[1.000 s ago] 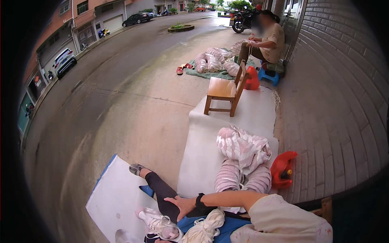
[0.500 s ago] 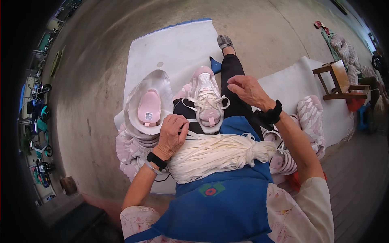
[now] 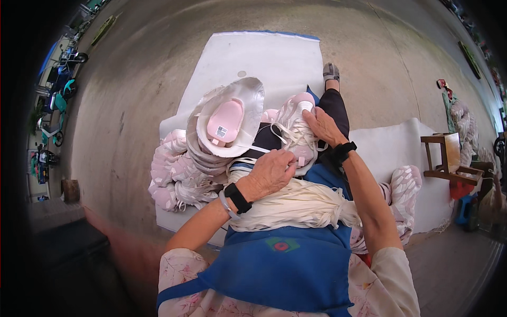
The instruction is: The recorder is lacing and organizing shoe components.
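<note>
So the person is sitting on the ground on a white mat [image 3: 264, 58] with a blue apron [image 3: 280, 264] on, and there's a white-and-pink sneaker [image 3: 298, 132] resting on their lap, toe pointing away from them. The right hand [image 3: 323, 127] lies flat along the right side of the sneaker, fingers stretched out and together, pressing against it rather than wrapping it. The left hand [image 3: 270, 173] is down at the heel end, fingers curled in, and it looks pinched on a white lace [image 3: 274, 138] that runs up across the shoe; I can't tell for sure how tight that pinch is. Both wrists have a black band on them.

Right under the left forearm, across the lap, there's a fat bundle of cream-white laces [image 3: 301, 206], spilling toward the person's right. Just left of the sneaker sits another sneaker [image 3: 227, 124], sole toward the camera, pink sole with a wide white rim. It rests on top of a heap of pink-and-white shoes [image 3: 177, 174] at the person's left side. Another patterned pile [image 3: 404, 185] lies by the right elbow, on a second white mat [image 3: 391, 142].

Off to the far right stands a little wooden stool [image 3: 449, 158], well apart from everything. The rest is bare concrete pavement [image 3: 137, 79].
</note>
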Tool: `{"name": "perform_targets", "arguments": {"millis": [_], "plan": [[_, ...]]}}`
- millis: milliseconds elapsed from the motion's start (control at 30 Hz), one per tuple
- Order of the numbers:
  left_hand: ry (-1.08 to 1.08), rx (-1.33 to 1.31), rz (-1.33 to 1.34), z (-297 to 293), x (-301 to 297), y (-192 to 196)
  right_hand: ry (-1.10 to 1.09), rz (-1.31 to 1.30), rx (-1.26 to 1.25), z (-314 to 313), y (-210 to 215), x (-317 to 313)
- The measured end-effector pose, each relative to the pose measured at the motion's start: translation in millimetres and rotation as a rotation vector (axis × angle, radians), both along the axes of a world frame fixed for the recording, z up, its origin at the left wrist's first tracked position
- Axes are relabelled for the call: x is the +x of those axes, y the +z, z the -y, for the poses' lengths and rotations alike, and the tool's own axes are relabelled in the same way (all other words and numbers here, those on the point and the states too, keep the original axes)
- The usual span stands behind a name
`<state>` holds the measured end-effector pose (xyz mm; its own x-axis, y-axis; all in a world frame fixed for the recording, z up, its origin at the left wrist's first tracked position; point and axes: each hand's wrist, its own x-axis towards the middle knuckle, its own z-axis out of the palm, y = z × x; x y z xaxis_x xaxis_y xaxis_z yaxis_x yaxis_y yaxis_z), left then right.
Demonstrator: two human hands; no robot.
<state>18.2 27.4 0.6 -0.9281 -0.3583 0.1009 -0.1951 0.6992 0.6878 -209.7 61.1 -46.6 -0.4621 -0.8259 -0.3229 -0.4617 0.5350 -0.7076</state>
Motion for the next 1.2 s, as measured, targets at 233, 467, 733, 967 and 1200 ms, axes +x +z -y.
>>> {"name": "perform_targets", "arguments": {"millis": [233,467,733,967,1200], "plan": [[-0.036,0.048,0.138,-10,1,-8,-0.101,0.096,-0.077,-12,-9,-10],[-0.186,0.127,0.517,-14,-6,-6,-0.428,1.025,-0.338,-31,1,-1],[-0.025,0.498,0.519,-11,-22,-9,-0.248,1.460,-0.344,-29,4,4],[0.141,0.758,0.417,1,-41,9,-0.387,1.479,-0.383,-49,-17,14],[0.446,1.155,-0.048,64,-17,68,-0.147,1.064,-0.210,-49,7,28]]}}
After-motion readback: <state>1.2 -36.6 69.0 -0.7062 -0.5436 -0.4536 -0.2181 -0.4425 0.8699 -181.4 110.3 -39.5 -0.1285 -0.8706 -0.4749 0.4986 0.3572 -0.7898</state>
